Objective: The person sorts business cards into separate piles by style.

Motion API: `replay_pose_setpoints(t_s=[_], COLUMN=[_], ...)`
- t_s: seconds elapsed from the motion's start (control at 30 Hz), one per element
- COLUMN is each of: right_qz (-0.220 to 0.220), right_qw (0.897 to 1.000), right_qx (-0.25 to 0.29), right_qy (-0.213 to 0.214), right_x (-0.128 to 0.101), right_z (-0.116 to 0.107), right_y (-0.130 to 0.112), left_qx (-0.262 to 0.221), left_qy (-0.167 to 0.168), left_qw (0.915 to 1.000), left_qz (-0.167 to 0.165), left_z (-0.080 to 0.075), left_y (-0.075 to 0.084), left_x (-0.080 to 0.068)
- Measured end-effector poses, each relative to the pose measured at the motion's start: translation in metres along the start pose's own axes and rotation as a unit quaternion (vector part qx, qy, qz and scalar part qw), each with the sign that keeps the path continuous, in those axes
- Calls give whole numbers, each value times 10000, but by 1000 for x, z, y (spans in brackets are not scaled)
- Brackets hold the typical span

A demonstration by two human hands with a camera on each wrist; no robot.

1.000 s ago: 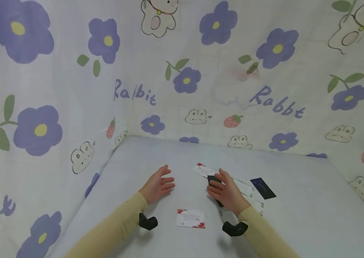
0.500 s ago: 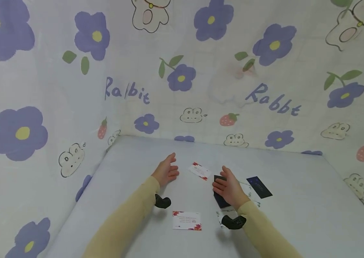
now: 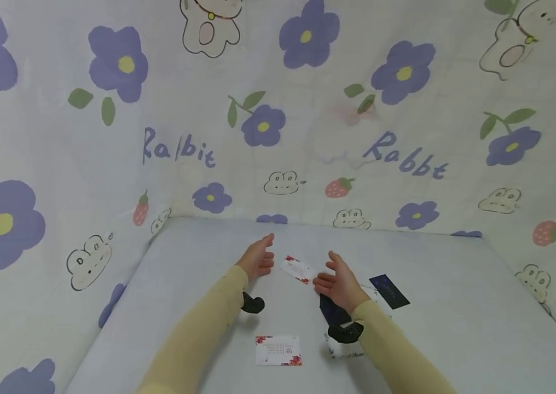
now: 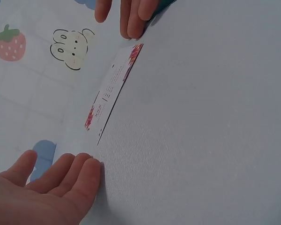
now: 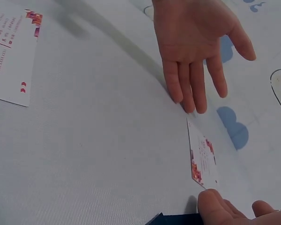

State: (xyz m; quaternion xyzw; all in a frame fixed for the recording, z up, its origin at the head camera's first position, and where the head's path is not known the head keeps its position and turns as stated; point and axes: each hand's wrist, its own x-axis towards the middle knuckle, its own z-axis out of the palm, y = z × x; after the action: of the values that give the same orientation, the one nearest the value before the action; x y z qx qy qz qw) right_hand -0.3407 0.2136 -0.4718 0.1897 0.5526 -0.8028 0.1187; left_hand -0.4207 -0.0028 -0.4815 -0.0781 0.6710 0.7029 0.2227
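Note:
In the head view a white card with red flower corners lies on the table between my two hands. My left hand is just left of it, fingers extended, palm facing inward, holding nothing. My right hand is at the card's other end, fingers loosely extended and partly over a dark blue card. The left wrist view shows the floral card lying flat, the left fingertips near its lower end. From the right wrist, the right thumb tip appears right at the card's near corner.
A second red-flowered white card lies nearer the body. Right of the right hand is a black card. White cards with green leaf edging are partly hidden under the right hand and wrist. A flower-and-rabbit printed cloth backs the table.
My left hand has moved forward and right, toward the far floral card. The dark blue card has shifted right, off that floral card's corner. The head view has turned slightly.

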Motion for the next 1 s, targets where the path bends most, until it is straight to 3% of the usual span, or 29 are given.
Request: replay_pose_setpoints(t_s=[0.33, 0.57, 0.87, 1.0], right_qz=[65, 86, 204, 220], right_qw=[9997, 9995, 9994, 9992], right_qx=[204, 309, 190, 192], right_qy=[-156, 37, 198, 257], right_x=[5, 8, 9, 8], right_z=[3, 5, 3, 0], right_y=[6, 8, 10, 7], left_qx=[547, 483, 293, 444], left_qy=[-31, -242, -120, 14], left_qw=[9980, 9979, 9990, 9986], left_qz=[-317, -350, -306, -278], left_z=[12, 20, 17, 17], left_y=[-3, -1, -3, -1], left_x=[6, 0, -6, -10])
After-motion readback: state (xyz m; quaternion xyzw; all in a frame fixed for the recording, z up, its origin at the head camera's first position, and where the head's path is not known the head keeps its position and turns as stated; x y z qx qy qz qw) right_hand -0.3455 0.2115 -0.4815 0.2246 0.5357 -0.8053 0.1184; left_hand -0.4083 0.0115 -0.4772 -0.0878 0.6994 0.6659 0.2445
